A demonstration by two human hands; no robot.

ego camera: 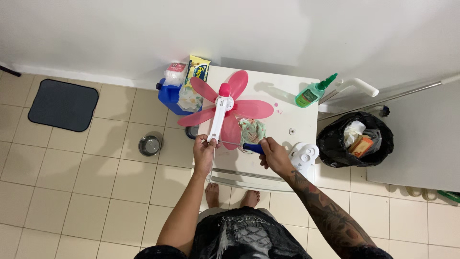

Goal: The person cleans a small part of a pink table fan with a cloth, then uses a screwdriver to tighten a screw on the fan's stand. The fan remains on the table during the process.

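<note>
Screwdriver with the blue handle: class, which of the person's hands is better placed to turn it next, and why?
Probably the right hand: it already grips the screwdriver, whose shaft points at the fan's white body. The left hand steadies that body's lower end.

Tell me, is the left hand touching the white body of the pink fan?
Touching. The head view shows the left hand closed around the lower end of the fan's white body, with no gap between them, on the white table.
</note>
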